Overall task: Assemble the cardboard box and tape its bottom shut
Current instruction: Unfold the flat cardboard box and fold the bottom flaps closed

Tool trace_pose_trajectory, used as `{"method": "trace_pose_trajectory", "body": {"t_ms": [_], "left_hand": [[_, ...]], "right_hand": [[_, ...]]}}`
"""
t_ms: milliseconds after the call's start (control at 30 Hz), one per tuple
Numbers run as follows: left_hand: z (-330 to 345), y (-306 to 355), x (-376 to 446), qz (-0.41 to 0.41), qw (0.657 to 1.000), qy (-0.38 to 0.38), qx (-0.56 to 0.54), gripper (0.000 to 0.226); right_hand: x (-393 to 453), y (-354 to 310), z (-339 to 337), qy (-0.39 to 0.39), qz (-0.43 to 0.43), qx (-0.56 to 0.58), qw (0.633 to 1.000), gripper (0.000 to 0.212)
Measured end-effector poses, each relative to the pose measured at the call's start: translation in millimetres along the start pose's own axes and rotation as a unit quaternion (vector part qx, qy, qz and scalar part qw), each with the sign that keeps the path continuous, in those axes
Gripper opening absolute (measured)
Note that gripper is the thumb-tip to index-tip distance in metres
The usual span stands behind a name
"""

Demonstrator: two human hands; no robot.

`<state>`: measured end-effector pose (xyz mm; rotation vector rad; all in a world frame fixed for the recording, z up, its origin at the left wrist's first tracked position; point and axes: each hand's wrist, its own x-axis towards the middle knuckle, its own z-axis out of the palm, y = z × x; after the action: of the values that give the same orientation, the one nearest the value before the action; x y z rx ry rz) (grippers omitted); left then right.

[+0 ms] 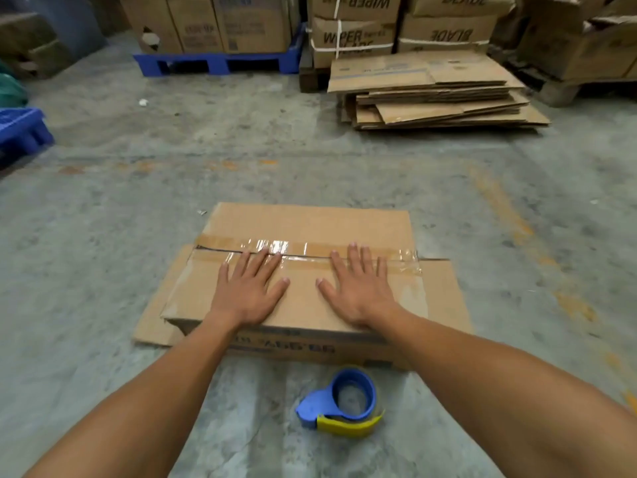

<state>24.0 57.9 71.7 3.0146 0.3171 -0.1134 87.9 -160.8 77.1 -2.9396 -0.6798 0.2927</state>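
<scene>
A brown cardboard box (pixel 310 222) stands on the concrete floor with its taped side up. A strip of clear tape (pixel 275 248) runs along the seam between the two closed flaps. My left hand (pixel 250 289) lies flat on the near flap, fingers spread, fingertips touching the tape. My right hand (pixel 358 288) lies flat beside it, fingertips also at the tape. Side flaps stick out on the floor at the left and right of the box. A blue and yellow tape dispenser (pixel 344 405) lies on the floor just in front of the box, between my forearms.
A pile of flattened cardboard boxes (pixel 437 94) lies at the back right. Stacked cartons on a blue pallet (pixel 220 63) stand behind, with strapped cartons (pixel 355 32) beside them. A blue crate (pixel 20 132) sits at the far left.
</scene>
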Motion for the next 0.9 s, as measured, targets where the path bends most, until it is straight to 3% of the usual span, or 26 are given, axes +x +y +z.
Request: {"method": "trace_pose_trajectory", "body": {"t_ms": [167,400,600,733,900], "left_hand": [[2,4,5,-0.008,1.000,-0.001,0.001,0.067],[6,35,-8,-0.025,0.999,-0.028,-0.005,0.081],[-9,10,-4,0.030,0.999,0.000,0.040,0.084],[-14,-28,5,-0.061,0.998,-0.010,0.013,0.077],[-6,-16,0,-0.048,0.999,-0.015,0.005,0.081]], "right_hand": [[9,7,-2,0.004,-0.021,-0.013,1.000,0.081],[8,35,-9,0.003,-0.080,-0.045,0.996,0.077],[-5,40,-6,0.009,-0.089,-0.052,0.995,0.075],[-10,44,-3,0.012,-0.091,-0.052,0.994,0.075],[-12,54,-6,0.008,-0.099,-0.055,0.994,0.073]]}}
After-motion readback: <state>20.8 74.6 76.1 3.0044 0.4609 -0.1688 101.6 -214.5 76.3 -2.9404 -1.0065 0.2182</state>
